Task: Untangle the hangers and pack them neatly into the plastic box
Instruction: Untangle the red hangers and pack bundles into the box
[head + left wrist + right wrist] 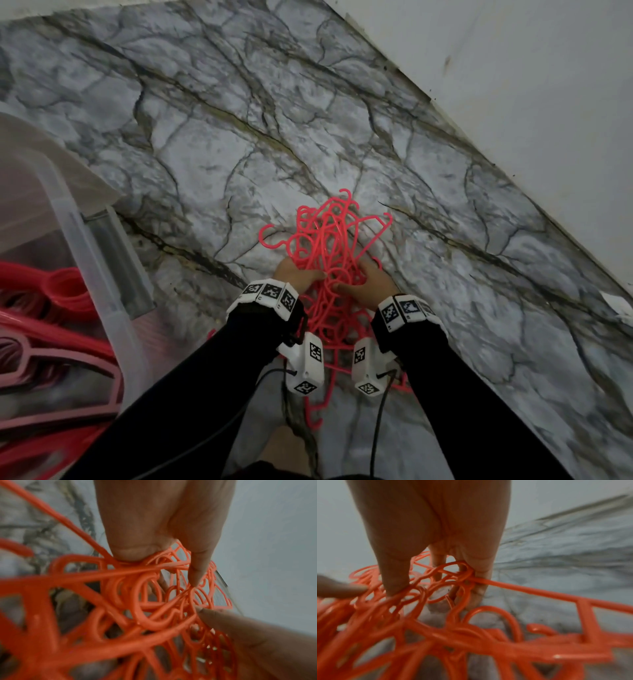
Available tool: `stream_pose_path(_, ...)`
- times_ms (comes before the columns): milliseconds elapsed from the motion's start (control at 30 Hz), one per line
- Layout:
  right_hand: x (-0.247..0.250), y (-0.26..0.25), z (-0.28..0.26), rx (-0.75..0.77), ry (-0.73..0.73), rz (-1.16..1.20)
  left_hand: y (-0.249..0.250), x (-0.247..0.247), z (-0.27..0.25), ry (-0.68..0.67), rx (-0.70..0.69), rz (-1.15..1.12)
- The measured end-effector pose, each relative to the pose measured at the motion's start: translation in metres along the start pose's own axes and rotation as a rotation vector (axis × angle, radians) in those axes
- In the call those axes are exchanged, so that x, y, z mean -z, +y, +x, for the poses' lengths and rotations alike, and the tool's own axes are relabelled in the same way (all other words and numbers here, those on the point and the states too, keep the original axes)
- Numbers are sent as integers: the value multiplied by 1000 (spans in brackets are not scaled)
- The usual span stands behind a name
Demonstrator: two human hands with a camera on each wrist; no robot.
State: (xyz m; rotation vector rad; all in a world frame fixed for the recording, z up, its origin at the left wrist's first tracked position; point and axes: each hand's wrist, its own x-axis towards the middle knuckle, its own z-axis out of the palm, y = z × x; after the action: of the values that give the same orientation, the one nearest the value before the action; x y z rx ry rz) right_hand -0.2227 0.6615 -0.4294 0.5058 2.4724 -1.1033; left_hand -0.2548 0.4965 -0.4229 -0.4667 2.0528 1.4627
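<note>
The tangle of pink-red plastic hangers [329,270] lies on the marbled grey floor [239,137], directly in front of the person and between both hands. Several hook ends project from the far side of the tangle, and further hanger bars extend back beneath the wrists.

The left hand [296,274] grasps the left side of the tangle. In the left wrist view the left hand [154,520] has its fingers curled down into the bundle, with a fingertip [195,577] pressed among the thin loops; several hanger hooks and bars are gathered under the fingers.

The right hand [368,282] grasps the right side of the tangle. In the right wrist view the right hand [428,527] has its thumb [394,580] pressed on a cluster of loops, while the other fingers pass down through the hangers [453,635] and curl round them. A long hanger bar runs off to the right from under these fingers. A fingertip of the other hand enters at the left edge of that view, touching the same loops.

The clear plastic box [78,240] stands at the left, apart from the tangle. It holds stacked red and pink hangers [44,359]. A grey clip sits on its near wall.

A pale wall [531,68] borders the floor at the upper right. Both forearms wear black sleeves and wrist-mounted units with printed markers.
</note>
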Motion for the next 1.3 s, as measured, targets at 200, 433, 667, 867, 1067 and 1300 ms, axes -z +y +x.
stream_pose_path(200, 0, 2, 8, -126, -20, 374, -4, 1, -4, -11, -165, -64)
stream_pose_path(433, 3, 20, 1, -89, -8, 57, -10, 12, 0, 40, -187, -33)
stream_pose_path(667, 7, 37, -14, -159, -259, -185, -13, 23, 2, 164, -159, -118)
stream_pose_path(867, -8, 28, -20, -121, -78, -65, -6, 23, -9, 188, -238, -164)
stream_pose_path(1067, 1, 14, -28, 45, -91, -35, 24, 32, -30, 134, -369, -165)
stream_pose_path(1300, 52, -44, -44, 193, 18, -48, 83, 57, -66, 98, -471, -262)
